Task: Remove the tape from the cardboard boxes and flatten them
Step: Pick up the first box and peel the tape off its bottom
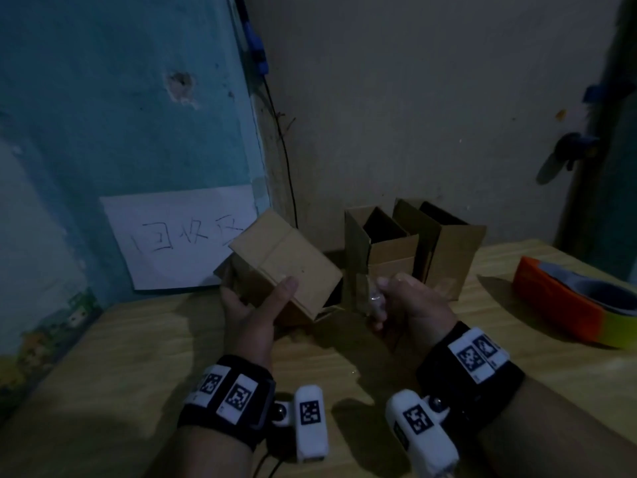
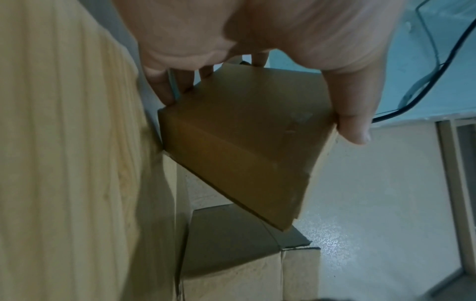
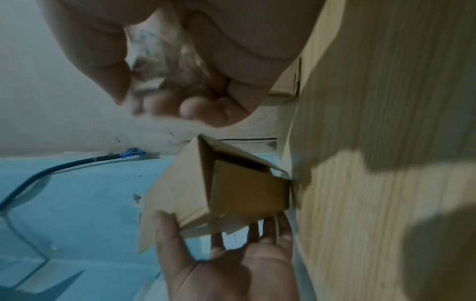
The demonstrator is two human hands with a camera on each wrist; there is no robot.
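The left hand (image 1: 256,313) grips the box (image 1: 286,263) tilted off the worktop (image 1: 138,357), likely for flattening. The right hand (image 1: 403,305) has its fingers curled round crumpled tape (image 1: 374,298), keeping it clear.

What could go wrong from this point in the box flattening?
1. The left hand grips the small box only by thumb and fingertips, tilted above the table; it could slip.
2. The crumpled tape in the right hand may stick to the fingers.
3. The two open boxes stand close behind and could be knocked.
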